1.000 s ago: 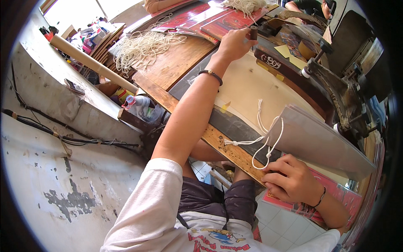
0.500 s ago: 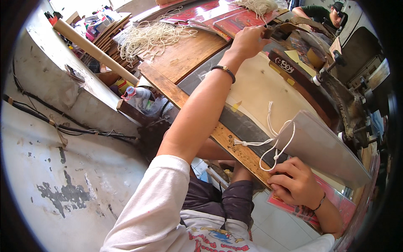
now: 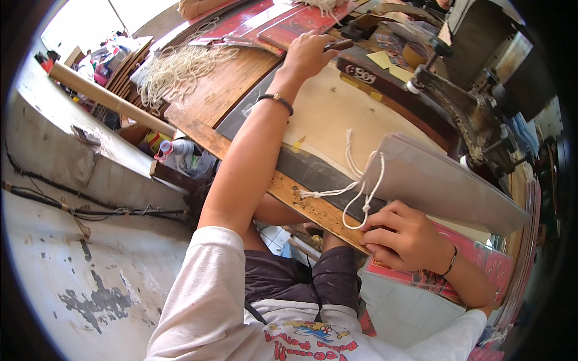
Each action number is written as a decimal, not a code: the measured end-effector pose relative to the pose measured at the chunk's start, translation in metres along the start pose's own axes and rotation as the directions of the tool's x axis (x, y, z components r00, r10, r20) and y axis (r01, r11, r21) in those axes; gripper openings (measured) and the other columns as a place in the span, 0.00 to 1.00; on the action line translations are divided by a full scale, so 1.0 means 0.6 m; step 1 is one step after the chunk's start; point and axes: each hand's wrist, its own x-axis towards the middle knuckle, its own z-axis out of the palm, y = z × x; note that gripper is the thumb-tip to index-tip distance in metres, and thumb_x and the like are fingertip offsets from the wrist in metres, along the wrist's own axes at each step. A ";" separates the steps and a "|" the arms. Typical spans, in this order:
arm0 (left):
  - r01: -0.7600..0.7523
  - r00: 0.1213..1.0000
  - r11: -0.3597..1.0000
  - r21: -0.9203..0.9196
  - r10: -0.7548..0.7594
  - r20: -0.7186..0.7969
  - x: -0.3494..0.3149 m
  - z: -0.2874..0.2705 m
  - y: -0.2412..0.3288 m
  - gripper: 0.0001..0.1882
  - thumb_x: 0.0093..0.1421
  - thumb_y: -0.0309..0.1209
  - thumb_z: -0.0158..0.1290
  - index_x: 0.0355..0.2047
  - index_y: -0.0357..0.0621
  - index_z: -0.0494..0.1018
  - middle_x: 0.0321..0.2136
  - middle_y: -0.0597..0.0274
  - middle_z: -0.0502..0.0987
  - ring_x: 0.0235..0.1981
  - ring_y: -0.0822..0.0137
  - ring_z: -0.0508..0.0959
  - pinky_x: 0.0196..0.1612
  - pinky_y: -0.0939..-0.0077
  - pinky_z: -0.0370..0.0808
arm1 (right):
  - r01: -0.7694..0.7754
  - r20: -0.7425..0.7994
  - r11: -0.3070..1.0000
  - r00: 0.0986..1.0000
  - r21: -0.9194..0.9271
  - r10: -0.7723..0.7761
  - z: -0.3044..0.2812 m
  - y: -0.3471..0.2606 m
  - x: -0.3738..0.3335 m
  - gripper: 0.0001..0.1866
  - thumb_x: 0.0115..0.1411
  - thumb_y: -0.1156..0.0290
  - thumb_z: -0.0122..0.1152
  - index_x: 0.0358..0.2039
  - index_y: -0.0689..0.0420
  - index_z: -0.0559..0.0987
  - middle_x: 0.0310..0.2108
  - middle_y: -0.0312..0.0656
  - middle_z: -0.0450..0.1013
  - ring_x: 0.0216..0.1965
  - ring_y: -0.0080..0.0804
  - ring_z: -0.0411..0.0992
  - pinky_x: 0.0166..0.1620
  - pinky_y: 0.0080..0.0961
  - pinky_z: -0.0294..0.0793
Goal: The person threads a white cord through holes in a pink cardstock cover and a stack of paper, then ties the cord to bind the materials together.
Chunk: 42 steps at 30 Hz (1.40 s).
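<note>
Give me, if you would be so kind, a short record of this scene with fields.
Left hand: at a brown handle, grip partly hidden
Right hand: fingers curled beside a knotted white cord, hold unclear
Nearest edge: worn wooden strip
Between hands: cream sheet
Near right hand: tilted grey panel
Far side: tangled pale cord, red panels

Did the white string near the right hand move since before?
No, the white string hasn't visibly shifted any way: its left knot still lies at the same part of the wooden edge.
</note>
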 end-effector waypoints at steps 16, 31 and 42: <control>-0.173 0.748 0.812 -0.557 -0.260 -0.611 -0.144 -0.286 0.342 0.04 0.60 0.26 0.55 0.34 0.41 0.73 0.28 0.62 0.72 0.28 0.68 0.72 0.34 0.73 0.70 | 0.091 -0.100 0.995 0.991 0.050 -0.086 0.006 0.016 -0.025 0.07 0.54 0.71 0.69 0.35 0.54 0.82 0.41 0.35 0.77 0.42 0.38 0.74 0.44 0.32 0.78; -0.496 0.855 0.647 -0.578 0.250 -0.454 -0.306 -0.362 0.405 0.10 0.51 0.25 0.61 0.35 0.49 0.77 0.29 0.60 0.80 0.24 0.66 0.75 0.30 0.71 0.70 | 0.072 -0.074 0.997 0.995 0.005 -0.071 0.002 0.004 -0.012 0.06 0.55 0.72 0.68 0.34 0.54 0.82 0.41 0.35 0.77 0.42 0.38 0.73 0.44 0.33 0.79; 0.500 0.858 0.740 0.450 -0.353 -0.373 -0.285 -0.270 -0.120 0.16 0.65 0.44 0.56 0.42 0.47 0.84 0.45 0.58 0.83 0.52 0.55 0.77 0.58 0.48 0.65 | 0.045 -0.066 0.999 0.997 0.013 -0.044 -0.007 -0.007 -0.018 0.05 0.57 0.72 0.68 0.35 0.55 0.83 0.41 0.35 0.78 0.41 0.39 0.74 0.43 0.34 0.79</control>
